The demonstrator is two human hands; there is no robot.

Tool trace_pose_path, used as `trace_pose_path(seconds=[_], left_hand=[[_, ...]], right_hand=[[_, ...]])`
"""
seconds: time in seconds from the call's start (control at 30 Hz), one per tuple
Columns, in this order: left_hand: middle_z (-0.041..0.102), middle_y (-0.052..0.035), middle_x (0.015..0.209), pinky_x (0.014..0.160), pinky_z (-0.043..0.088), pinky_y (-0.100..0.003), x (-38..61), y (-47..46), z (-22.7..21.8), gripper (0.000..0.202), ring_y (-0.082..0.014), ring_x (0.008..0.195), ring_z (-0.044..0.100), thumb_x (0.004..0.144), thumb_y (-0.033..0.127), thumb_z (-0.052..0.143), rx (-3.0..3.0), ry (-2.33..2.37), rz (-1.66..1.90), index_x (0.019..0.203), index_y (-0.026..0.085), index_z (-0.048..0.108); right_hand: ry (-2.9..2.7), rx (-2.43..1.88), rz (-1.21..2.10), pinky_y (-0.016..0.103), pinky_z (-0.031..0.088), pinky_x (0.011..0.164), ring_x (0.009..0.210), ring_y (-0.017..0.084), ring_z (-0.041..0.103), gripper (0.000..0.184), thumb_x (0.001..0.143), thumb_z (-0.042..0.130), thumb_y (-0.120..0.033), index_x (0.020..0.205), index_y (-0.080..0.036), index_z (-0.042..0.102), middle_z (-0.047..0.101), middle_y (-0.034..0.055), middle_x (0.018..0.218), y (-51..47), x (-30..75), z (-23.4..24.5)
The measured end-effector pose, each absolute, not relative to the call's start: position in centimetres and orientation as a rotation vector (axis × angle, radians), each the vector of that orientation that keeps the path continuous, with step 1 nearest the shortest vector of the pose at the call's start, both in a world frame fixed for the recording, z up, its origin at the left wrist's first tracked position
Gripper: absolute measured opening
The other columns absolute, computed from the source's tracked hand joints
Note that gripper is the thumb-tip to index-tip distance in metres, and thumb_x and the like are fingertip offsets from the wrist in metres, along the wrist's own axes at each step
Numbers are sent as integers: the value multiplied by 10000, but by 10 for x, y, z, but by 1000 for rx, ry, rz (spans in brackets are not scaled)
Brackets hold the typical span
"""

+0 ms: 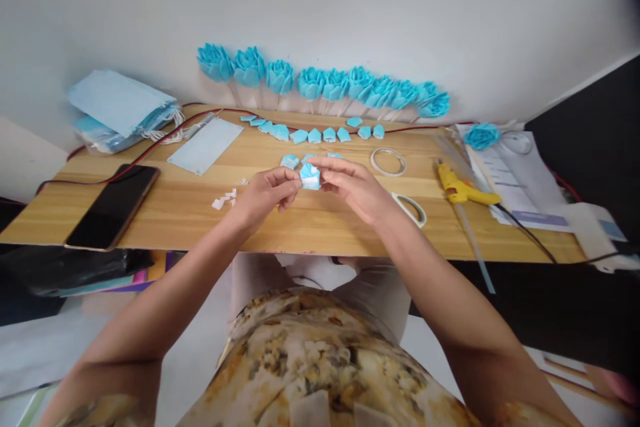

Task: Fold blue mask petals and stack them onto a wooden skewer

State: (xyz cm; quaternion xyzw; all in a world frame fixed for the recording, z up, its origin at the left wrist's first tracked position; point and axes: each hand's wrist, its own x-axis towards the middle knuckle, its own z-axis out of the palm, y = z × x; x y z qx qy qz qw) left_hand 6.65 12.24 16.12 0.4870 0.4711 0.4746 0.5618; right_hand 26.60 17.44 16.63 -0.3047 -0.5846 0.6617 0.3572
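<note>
Blue folded piece (311,177) is pinched between both hands just above the middle of the wooden board (320,230). The left hand (265,193) closes thumb and fingertips on its left side; the right hand (353,188) grips its right side likewise, other fingers loosely curled. Finished blue flowers (320,83) stand along the board's far edge, with folded petals (315,135) lying just nearer. Judging by the stack of masks (120,107) at the board's far left corner, much material is unused.
</note>
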Motion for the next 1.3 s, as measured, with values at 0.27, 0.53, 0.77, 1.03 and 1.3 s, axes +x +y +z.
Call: trace_pose_path(seconds=[0.27,0.53,0.77,1.03,1.3], left_hand=[[515,59,539,478,319,-221,91,117,162,191,-71,474,412,729,345,704,1276,1207,1026,767,170,636],[484,76,541,484,332,-227,97,129,154,288,-93,485,411,792,335,683,1220,1223,1117,1019,162,642],[551,30,611,539,323,-240,110,116,157,149,-93,549,448,872,305,669,1569,1348,1144,788,182,678],[624,7,678,619,397,-262,125,110,155,103,-119,605,503,901,230,654,1857,1468,1216,875,202,749],[694,-36,831,647,409,-261,114,132,156,197,-135,701,543,907,310,647,1697,1341,1132,982,190,784]], right_hand=[[-1518,-846,1621,328,516,850,862,147,641,349,780,780,-338,1116,-245,781,751,11,947,161,292,152],[-1490,-964,1432,353,518,849,837,158,628,376,784,724,-320,1149,-235,758,709,13,892,159,303,144],[-1546,-1103,1103,345,538,814,818,153,627,363,842,648,-263,1198,-251,714,683,6,885,148,305,141],[-1645,-1142,777,364,568,853,848,171,651,394,887,596,-194,1259,-286,685,726,27,980,130,297,143],[-1518,-1060,1092,345,558,809,823,153,635,415,879,628,-221,1291,-266,655,680,7,900,137,305,138]])
